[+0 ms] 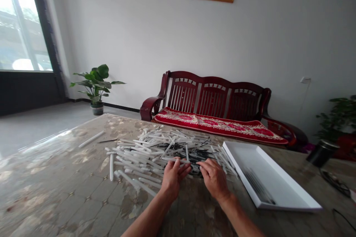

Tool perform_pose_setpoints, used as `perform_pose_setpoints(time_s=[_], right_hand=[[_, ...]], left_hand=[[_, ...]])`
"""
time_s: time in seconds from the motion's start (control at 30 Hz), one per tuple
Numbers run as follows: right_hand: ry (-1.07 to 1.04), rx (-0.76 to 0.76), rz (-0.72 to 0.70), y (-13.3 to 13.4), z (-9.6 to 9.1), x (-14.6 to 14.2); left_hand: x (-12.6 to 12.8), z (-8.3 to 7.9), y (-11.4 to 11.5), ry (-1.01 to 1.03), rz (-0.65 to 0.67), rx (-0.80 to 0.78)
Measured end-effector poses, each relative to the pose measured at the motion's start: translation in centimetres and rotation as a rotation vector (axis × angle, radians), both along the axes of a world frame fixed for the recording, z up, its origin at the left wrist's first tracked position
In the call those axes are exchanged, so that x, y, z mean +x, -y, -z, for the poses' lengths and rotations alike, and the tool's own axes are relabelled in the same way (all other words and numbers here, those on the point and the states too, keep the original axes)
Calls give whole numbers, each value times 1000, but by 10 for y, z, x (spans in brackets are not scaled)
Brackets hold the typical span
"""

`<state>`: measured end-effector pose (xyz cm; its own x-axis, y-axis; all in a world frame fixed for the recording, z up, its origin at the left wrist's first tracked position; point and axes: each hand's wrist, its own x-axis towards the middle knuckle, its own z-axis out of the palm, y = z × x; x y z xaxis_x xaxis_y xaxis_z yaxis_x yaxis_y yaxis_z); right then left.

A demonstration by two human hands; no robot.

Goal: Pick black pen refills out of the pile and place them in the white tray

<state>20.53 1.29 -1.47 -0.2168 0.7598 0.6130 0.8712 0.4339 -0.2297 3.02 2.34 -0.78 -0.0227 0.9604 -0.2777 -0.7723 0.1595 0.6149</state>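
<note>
A heap of white plastic tubes (150, 150) mixed with thin black sticks (200, 154) lies on the patterned table (55, 177). My left hand (172, 177) and my right hand (214, 177) rest at the near edge of the heap, fingers curled. Together they pinch a white tube (182, 161) held crosswise between them. A shallow white tray (278, 189) to the right of my right hand holds a few thin black sticks (258, 189).
One white tube (91, 139) and a thin dark stick (107, 141) lie apart at the left. A black cup (321, 153) and dark cables (335, 183) sit at the far right. Beyond the table stand a wooden bench (217, 100) with a red cushion and potted plants (96, 85).
</note>
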Motion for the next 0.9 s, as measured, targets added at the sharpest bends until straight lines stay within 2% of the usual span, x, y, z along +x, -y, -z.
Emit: perform_pose_setpoints(time_s=[0.3,0.53,0.63,0.77,0.9], right_hand=[[48,51,22,5,-2,-6],[49,74,-16,10,0,-11],[-119,54,-98,8,3,-10],[-462,32,-135,7,7,-9],[-866,-152,-260,11,6,-25]], left_hand=[[4,11,1,-70,69,22],[8,18,2,-175,120,132],[10,16,4,-142,137,93],[13,13,6,-74,128,27],[17,16,12,-75,195,57]])
